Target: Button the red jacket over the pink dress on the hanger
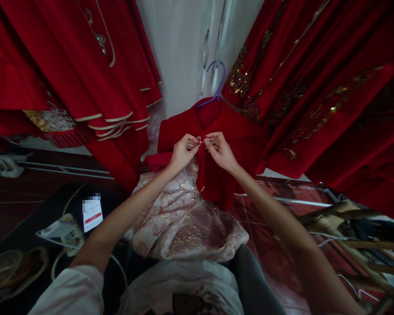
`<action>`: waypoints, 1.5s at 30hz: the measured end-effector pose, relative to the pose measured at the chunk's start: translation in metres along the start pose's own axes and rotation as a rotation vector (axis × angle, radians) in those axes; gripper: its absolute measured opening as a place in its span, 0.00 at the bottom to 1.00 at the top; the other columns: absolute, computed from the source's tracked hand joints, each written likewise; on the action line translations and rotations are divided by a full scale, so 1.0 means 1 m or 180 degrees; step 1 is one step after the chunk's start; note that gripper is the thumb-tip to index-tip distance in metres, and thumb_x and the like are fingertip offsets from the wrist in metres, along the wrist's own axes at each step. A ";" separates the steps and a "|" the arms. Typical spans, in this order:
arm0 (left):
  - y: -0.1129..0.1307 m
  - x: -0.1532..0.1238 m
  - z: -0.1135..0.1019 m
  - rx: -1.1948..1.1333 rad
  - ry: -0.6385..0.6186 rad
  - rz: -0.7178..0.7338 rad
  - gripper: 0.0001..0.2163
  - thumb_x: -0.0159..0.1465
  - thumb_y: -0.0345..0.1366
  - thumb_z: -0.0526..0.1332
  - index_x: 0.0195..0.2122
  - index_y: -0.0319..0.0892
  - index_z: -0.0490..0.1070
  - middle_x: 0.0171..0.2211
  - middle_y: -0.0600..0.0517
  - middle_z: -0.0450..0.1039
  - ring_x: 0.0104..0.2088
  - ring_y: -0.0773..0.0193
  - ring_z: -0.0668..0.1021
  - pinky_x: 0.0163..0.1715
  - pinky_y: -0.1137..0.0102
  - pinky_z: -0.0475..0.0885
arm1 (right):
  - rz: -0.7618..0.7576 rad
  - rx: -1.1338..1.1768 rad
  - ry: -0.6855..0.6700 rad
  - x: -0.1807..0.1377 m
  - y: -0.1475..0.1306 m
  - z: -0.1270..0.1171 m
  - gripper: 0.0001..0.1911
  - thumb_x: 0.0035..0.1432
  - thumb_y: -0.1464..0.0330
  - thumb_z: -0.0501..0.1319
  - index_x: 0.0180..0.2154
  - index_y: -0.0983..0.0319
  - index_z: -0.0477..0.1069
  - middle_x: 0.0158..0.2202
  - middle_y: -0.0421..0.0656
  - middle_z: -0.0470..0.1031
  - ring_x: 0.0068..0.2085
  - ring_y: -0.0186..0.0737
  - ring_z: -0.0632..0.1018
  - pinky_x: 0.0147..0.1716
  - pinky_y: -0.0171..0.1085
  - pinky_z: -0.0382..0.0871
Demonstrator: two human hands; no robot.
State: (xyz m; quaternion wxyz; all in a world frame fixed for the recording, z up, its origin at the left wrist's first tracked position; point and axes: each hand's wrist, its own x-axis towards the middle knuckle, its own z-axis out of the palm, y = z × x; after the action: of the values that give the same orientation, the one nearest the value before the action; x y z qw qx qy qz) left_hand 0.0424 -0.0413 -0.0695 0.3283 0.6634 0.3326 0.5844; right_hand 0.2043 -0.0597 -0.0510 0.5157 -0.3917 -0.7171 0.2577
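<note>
A red jacket [248, 131] hangs by its collar on a purple hanger [222, 78] in front of me. Both hands meet at its front opening, just below the neckline. My left hand [184, 151] pinches a small decorative fastener [198, 139] at one front edge. Opposite it, my right hand [220, 152] has thumb and fingers closed on a matching beaded fastener [206, 139]. Whether the two pieces are joined, I cannot tell. Lower on the front edge sits another small fastener [202, 189]. Pale pink brocade fabric [184, 232] with gold pattern spreads below the jacket, over my lap.
Red garments with pale trim [118, 118] hang at the left, and sequined red garments [328, 109] at the right. A lit phone [92, 214] lies on a dark surface beside a power strip [70, 236] and cables. Wooden slats [374, 245] stand at lower right.
</note>
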 end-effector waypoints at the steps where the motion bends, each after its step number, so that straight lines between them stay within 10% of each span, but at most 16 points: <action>1: 0.000 0.000 0.000 0.0030 -0.0028 -0.0008 0.07 0.56 0.30 0.63 0.34 0.41 0.65 0.31 0.54 0.73 0.29 0.71 0.77 0.34 0.74 0.72 | -0.0009 -0.0056 -0.0038 0.000 -0.001 -0.002 0.16 0.60 0.55 0.57 0.44 0.57 0.60 0.40 0.44 0.71 0.38 0.37 0.75 0.35 0.36 0.72; 24: -0.005 0.016 -0.001 0.0160 -0.0567 -0.0207 0.06 0.57 0.26 0.60 0.36 0.40 0.66 0.32 0.52 0.71 0.33 0.69 0.74 0.36 0.72 0.69 | -0.0298 -0.0692 -0.0257 0.006 -0.009 -0.015 0.10 0.62 0.60 0.55 0.41 0.59 0.65 0.39 0.46 0.75 0.38 0.39 0.77 0.33 0.36 0.72; 45: -0.008 0.003 0.016 -0.0396 0.0226 -0.0320 0.10 0.55 0.38 0.67 0.35 0.39 0.72 0.32 0.50 0.78 0.32 0.67 0.78 0.38 0.69 0.74 | 0.0241 0.0112 0.0277 -0.001 -0.001 -0.007 0.18 0.56 0.56 0.61 0.44 0.59 0.75 0.41 0.42 0.79 0.38 0.39 0.81 0.35 0.41 0.82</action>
State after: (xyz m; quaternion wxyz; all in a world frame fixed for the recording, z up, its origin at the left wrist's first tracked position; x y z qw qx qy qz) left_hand 0.0581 -0.0350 -0.0766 0.3858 0.6030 0.3400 0.6099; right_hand 0.2110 -0.0614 -0.0490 0.5430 -0.4203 -0.6740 0.2724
